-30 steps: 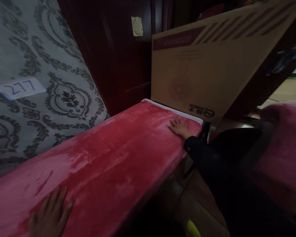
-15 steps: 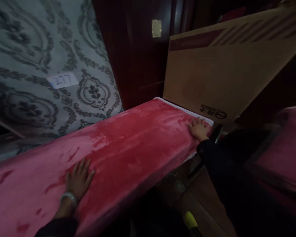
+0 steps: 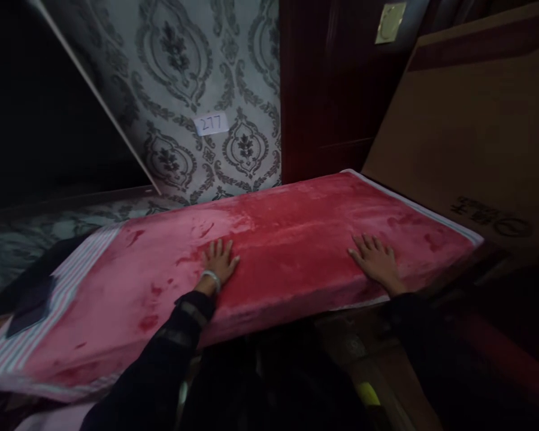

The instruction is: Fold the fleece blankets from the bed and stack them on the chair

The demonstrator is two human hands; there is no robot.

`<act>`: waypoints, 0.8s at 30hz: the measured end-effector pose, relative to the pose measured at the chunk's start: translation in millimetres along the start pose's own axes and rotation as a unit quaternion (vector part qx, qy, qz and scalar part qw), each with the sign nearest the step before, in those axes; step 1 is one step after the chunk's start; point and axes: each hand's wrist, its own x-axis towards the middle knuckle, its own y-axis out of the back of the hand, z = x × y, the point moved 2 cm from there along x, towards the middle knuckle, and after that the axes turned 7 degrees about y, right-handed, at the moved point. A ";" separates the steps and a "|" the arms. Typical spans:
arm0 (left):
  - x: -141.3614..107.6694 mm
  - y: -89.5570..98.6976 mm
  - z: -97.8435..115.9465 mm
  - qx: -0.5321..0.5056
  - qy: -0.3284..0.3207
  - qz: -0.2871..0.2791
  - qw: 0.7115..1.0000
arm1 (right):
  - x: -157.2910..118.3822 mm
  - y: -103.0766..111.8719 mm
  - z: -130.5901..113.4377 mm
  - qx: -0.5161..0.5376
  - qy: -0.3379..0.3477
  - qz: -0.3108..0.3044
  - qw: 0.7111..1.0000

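A long red and pink plush cloth [image 3: 287, 239] covers a flat, raised surface in front of me, with its near side hanging over the edge. Striped borders show at its left end, and a pale trim runs along the right end. My left hand [image 3: 218, 263], with a pale bracelet at the wrist, lies flat on the middle of the cloth with fingers spread. Further right, my right hand [image 3: 377, 261] rests palm down near the front edge, fingers apart. A dark flat object [image 3: 32, 305], perhaps a phone, lies on the striped left border.
A large cardboard box [image 3: 471, 131] leans behind the right end. At the left stands a big dark screen-like panel [image 3: 49, 114]. A paper marked 277 [image 3: 212, 124] is on the patterned wall, beside a dark red panel [image 3: 327, 90]. Something yellow [image 3: 368, 394] shows below.
My right hand has moved leftward along the cloth, away from its right end. The view has swung left, bringing the striped left end and dark panel into sight.
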 end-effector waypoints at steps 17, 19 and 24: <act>-64.0 -27.8 -6.5 -0.043 -0.033 -0.009 0.999 | -7.9 0.2 0.1 0.001 0.014 0.005 1.000; -74.4 -27.5 -43.1 -0.033 0.016 0.001 0.999 | -6.9 0.2 2.0 0.014 0.013 0.004 1.000; -80.1 -14.1 -78.3 -0.043 0.097 0.001 0.994 | 4.0 10.5 -16.0 0.063 -0.026 0.002 0.998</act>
